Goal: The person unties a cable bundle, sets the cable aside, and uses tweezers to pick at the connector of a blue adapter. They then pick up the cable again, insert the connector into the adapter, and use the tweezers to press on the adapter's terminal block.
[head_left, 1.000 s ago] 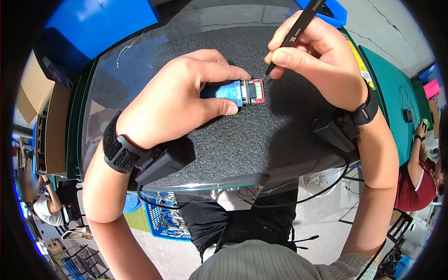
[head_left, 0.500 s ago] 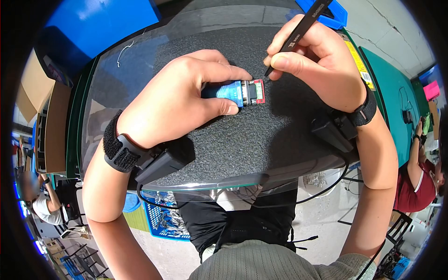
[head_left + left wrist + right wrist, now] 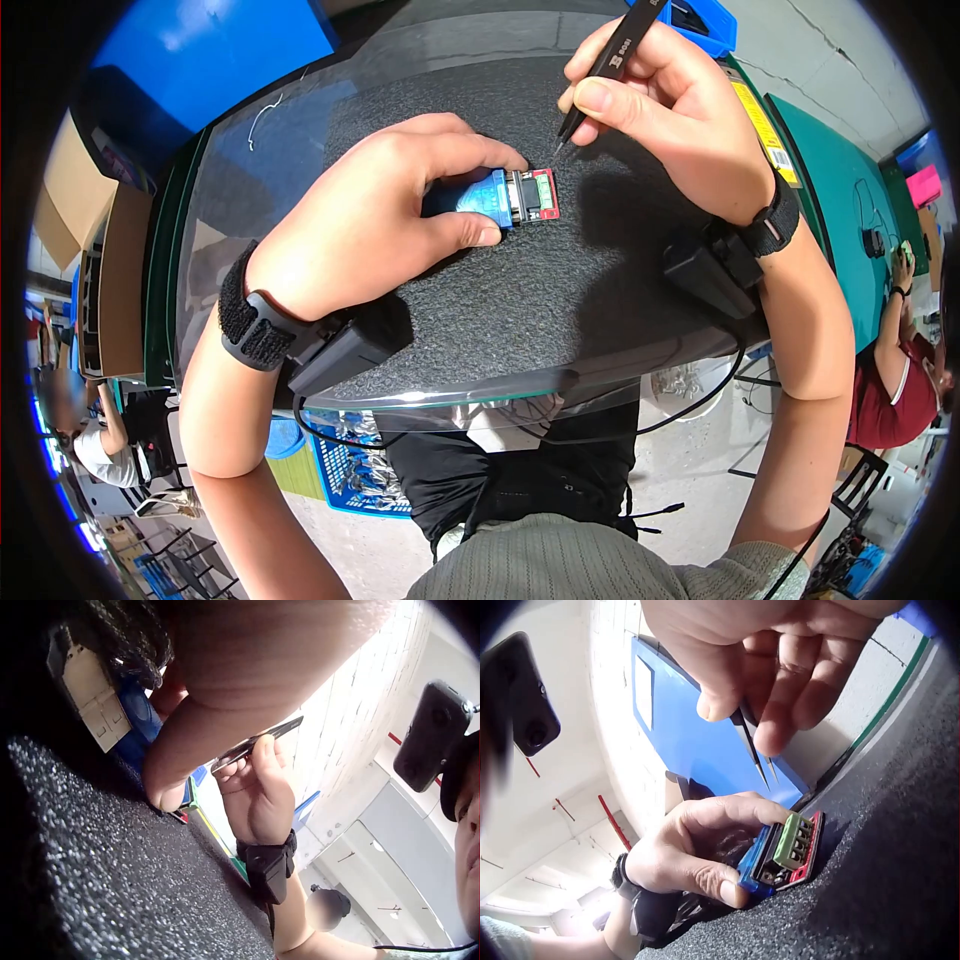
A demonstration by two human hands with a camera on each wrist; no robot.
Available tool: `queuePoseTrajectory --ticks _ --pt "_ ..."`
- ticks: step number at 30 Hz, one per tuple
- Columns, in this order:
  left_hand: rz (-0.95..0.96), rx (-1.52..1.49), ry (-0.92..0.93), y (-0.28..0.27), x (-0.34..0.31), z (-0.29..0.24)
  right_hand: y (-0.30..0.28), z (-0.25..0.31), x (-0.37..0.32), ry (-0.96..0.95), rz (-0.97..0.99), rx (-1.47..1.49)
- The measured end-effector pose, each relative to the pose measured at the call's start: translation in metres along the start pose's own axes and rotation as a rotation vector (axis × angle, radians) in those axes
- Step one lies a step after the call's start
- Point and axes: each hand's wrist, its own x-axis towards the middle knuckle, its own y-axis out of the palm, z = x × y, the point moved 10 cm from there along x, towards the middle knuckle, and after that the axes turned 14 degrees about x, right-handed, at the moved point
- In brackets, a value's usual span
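The right hand [image 3: 680, 125] sits a little farther from the body than half a second ago, and the tweezers [image 3: 622, 50] it pinches show more of their tips, close to the red board [image 3: 556, 205]. The left hand [image 3: 370, 210] clamps the blue connector [image 3: 478, 200] between thumb and index finger on the dark mat [image 3: 480, 320]. The connector looks light and stiff, its smooth shell perhaps slightly slippery, so its sides suit the grip; the green terminal block [image 3: 787, 841] and thin board seem more fragile. The left index finger lies along the far side, narrowing access there. Beyond are a white wire scrap [image 3: 260, 120] and a blue bin [image 3: 215, 50]
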Motion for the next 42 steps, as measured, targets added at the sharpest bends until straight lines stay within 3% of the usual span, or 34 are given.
queuePoseTrajectory --ticks 1,7,11,16,23,33,42 --pt "-0.008 0.015 0.012 0.000 0.000 -0.001 -0.001 -0.006 0.000 0.098 -0.029 0.055" --pt "0.032 0.020 0.017 0.000 0.002 -0.002 -0.008 0.001 0.004 -0.024 -0.101 0.155" --pt "-0.003 0.014 -0.008 -0.005 0.002 -0.002 -0.015 0.006 0.001 0.027 -0.200 0.245" --pt "-0.262 -0.045 0.020 -0.038 0.000 -0.012 -0.018 0.047 -0.005 -0.441 -0.039 0.105" --pt "-0.390 0.020 0.114 -0.058 -0.007 -0.026 -0.015 0.073 -0.022 -0.671 0.032 0.271" --pt "-0.420 0.016 0.143 -0.059 -0.008 -0.030 -0.012 0.076 -0.026 -0.638 -0.057 0.083" --pt "-0.417 0.033 0.156 -0.059 -0.008 -0.032 -0.003 0.078 -0.027 -0.636 -0.002 -0.065"
